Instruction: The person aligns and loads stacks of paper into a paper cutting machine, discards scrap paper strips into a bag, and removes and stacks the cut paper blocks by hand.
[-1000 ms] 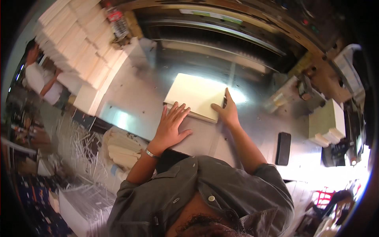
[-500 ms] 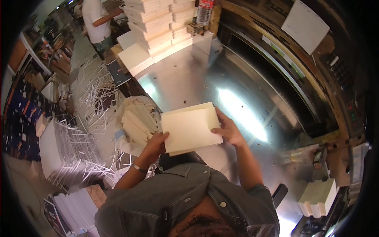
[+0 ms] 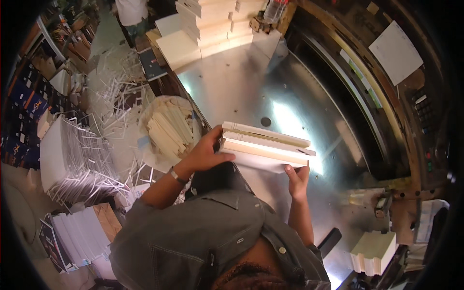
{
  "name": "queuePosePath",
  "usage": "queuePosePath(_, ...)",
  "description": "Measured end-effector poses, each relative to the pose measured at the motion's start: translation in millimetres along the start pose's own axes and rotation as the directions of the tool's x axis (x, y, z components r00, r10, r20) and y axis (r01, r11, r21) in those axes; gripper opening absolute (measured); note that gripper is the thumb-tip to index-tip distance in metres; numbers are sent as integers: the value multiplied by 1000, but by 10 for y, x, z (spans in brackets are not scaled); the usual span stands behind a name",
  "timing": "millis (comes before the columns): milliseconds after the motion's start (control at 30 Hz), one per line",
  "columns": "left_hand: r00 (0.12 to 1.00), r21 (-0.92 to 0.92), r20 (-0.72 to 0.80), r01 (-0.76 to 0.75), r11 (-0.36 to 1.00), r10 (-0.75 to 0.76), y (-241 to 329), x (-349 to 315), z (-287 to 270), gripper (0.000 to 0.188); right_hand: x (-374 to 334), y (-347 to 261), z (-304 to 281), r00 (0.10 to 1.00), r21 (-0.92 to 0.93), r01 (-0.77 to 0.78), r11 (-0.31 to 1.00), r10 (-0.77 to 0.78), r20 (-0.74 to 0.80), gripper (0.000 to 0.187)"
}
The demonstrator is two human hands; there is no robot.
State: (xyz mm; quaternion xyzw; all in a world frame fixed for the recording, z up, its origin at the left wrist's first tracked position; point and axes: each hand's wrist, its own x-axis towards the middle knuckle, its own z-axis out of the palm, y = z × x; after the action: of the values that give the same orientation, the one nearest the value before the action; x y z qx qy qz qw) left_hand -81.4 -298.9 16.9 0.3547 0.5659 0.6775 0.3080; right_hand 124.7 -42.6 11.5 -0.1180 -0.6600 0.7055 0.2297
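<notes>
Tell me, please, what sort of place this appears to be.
Probably a print-finishing or bookbinding workshop: tall paper stacks on a metal worktable, thin white strips littering the floor, and a held paper bundle.

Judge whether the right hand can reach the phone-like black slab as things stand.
Probably not without letting go: the right hand helps hold the paper stack, though the black slab lies near its sleeve.
</notes>
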Motion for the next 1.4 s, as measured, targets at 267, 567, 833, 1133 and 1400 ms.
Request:
queuePosePath(267, 949, -100, -132, -299, 949, 285, -362, 297, 325, 110, -30, 213, 111, 985, 56, 106, 993, -97, -145, 88)
queuePosePath(567, 993, 2, -53, -101, 995, 101, -361, 187, 361, 91, -194, 335, 26, 972, 115, 105, 988, -78, -220, 66)
queuePosePath(833, 958, 649, 202, -287, 704, 205, -522, 205, -44, 83, -73, 26, -119, 981, -675, 177, 717, -73, 179, 40)
queuePosePath(1133, 982, 672, 129, -191, 716, 140, -474, 57, -77, 82, -92, 58, -24, 989, -654, 90, 751, 12, 151, 35)
queuePosePath(1400, 983, 709, 148, -184, 681, 111, -359, 29, -65, 82, -156, 241, -195, 964, -564, -118, 817, 231, 133, 35)
